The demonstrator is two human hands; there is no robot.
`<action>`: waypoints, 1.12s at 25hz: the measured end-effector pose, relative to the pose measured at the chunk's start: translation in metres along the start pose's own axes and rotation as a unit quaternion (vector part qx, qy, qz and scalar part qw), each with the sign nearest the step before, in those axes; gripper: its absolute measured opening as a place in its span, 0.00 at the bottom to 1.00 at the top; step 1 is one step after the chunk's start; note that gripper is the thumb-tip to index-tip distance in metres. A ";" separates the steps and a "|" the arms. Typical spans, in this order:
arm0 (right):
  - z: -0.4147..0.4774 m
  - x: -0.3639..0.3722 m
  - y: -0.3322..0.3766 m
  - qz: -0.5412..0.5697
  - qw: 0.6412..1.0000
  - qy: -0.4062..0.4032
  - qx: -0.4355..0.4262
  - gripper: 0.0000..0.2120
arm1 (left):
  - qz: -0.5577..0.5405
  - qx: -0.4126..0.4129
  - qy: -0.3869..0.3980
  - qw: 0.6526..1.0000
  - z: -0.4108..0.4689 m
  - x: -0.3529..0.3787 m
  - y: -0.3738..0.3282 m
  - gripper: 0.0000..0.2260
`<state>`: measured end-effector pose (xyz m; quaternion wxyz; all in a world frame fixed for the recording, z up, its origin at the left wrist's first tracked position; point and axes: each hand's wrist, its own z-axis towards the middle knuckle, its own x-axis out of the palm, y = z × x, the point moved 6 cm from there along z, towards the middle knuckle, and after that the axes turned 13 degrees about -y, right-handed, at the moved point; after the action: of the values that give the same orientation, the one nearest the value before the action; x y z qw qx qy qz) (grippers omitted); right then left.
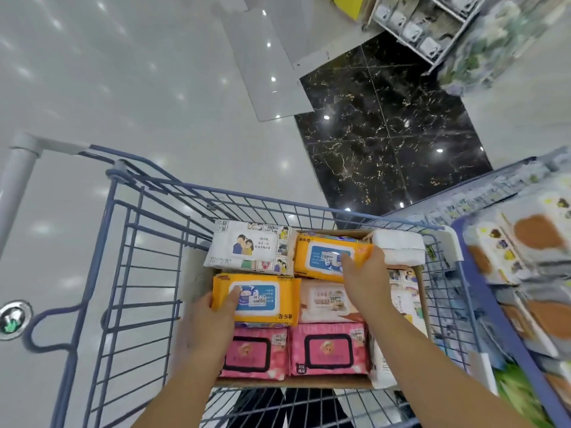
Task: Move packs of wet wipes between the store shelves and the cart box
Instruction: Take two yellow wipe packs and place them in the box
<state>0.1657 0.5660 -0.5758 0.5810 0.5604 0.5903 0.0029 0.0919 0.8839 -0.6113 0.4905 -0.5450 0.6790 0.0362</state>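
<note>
Blurred shelf packs [532, 239], perhaps wipes

orange packs [262, 316] [315, 257]: 2 | pink packs [253, 353] [329, 350]: 2 | hands [213, 319] [366, 281]: 2 | cart [142, 273]: 1

Bright, even overhead light; the glossy floor [185, 103] shows many small white glare spots, crispest on the far dark tiles [386, 134]. At right the shelves [531, 273] smear with blur. Wide-angle distortion bows the cart [119, 173] rails at left. The packs [265, 316] are sharp, shadows faint.
</note>
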 end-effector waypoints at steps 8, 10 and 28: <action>-0.051 -0.051 -0.029 -0.049 0.995 0.079 -0.030 0.20 | -0.035 0.052 0.008 0.998 -0.042 -0.032 -0.024 0.03; -0.069 -0.062 -0.045 -0.061 0.993 0.097 -0.002 0.18 | -0.094 0.037 0.032 0.994 -0.055 -0.045 -0.026 0.06; -0.124 -0.036 -0.122 -0.049 0.974 0.127 0.182 0.23 | -0.053 -0.046 0.250 0.966 0.098 0.020 -0.086 0.30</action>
<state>-0.0111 0.5770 -0.5905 0.3888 0.6223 0.6765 -0.0623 0.2220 0.8922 -0.6342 0.2811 -0.5943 0.7474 -0.0960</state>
